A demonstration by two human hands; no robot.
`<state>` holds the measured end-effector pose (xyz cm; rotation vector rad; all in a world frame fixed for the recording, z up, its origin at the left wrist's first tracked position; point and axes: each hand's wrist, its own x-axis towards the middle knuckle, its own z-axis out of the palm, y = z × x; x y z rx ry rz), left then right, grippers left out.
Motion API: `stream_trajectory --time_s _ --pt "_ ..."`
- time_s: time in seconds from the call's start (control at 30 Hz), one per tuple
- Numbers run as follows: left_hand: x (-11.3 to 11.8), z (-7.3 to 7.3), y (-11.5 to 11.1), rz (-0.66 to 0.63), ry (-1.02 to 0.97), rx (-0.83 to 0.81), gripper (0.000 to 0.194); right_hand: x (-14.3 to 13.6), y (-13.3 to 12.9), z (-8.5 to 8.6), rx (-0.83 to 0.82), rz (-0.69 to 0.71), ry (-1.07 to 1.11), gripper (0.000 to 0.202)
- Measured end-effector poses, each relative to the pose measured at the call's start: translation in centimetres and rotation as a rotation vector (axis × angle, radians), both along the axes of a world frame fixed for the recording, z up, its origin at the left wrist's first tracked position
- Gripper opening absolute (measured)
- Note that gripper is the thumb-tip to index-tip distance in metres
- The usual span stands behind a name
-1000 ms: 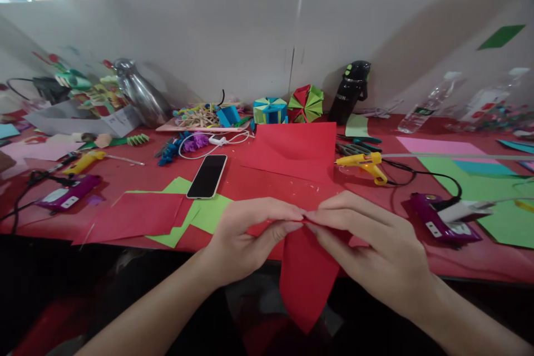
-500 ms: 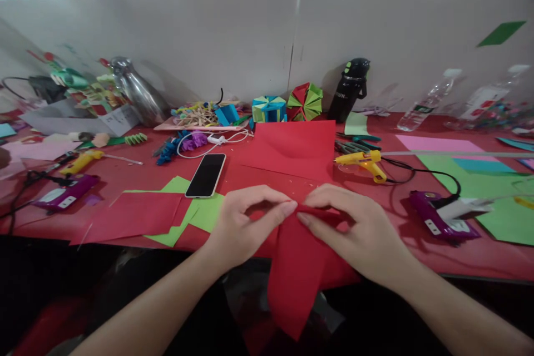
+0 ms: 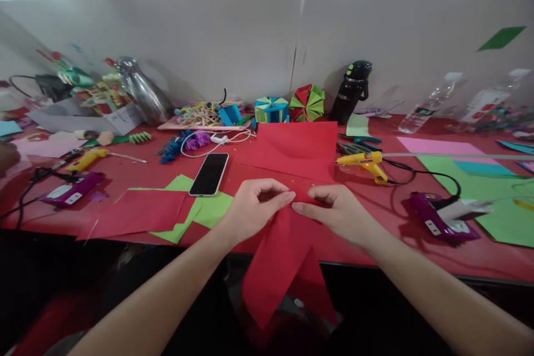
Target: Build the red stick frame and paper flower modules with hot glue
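A folded piece of red paper [image 3: 278, 267] hangs over the front edge of the table, its two lower flaps spread apart. My left hand [image 3: 259, 210] pinches its top edge between thumb and fingers. Close beside it, my right hand [image 3: 340, 210] grips the same top edge from the other side, its fingertips partly hidden behind the paper. A large red sheet [image 3: 296, 147] lies just beyond my hands. To the left of my hands are a phone [image 3: 209, 174], green paper [image 3: 214, 210] and a stack of red paper [image 3: 137, 211].
A yellow glue gun [image 3: 365, 162] and a purple power strip [image 3: 442, 219] with cables lie at right. Another glue gun [image 3: 87, 159] is at left. Along the back stand folded paper pieces [image 3: 272, 110], a black bottle [image 3: 352, 92], a steel jug [image 3: 144, 92] and a plastic bottle [image 3: 429, 103].
The red paper's lower end has swung left, and a second flap now shows at its right. My right hand has shifted slightly left, still gripping the top edge.
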<state>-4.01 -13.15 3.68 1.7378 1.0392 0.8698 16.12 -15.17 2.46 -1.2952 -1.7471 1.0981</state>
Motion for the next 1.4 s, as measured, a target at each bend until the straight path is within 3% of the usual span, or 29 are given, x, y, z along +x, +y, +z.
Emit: stream_trajectory --time_s 0.37,0.57,0.73,0.97,1.27,1.4 --pt "0.0 0.1 0.1 -0.059 0.038 -0.082 0.033 -0.1 -0.1 0.1 -0.122 -0.08 0.273 0.036" --pt "0.2 0.0 0.4 0.044 0.061 0.04 0.035 0.1 0.3 -0.4 -0.166 -0.109 0.337 0.033" --pt "0.1 -0.3 0.9 0.103 0.008 0.034 0.036 -0.1 0.6 -0.4 -0.275 -0.043 0.452 0.039" --pt "-0.2 0.0 0.7 -0.12 -0.084 -0.342 0.03 0.5 0.8 -0.7 -0.278 -0.088 0.54 0.033" --pt "-0.3 -0.3 1.5 -0.191 0.127 -0.152 0.039 1.3 1.2 -0.2 -0.308 0.036 0.431 0.034" --pt "-1.8 0.5 2.0 -0.27 0.123 -0.315 0.031 1.8 1.6 -0.7 -0.287 -0.052 0.476 0.031"
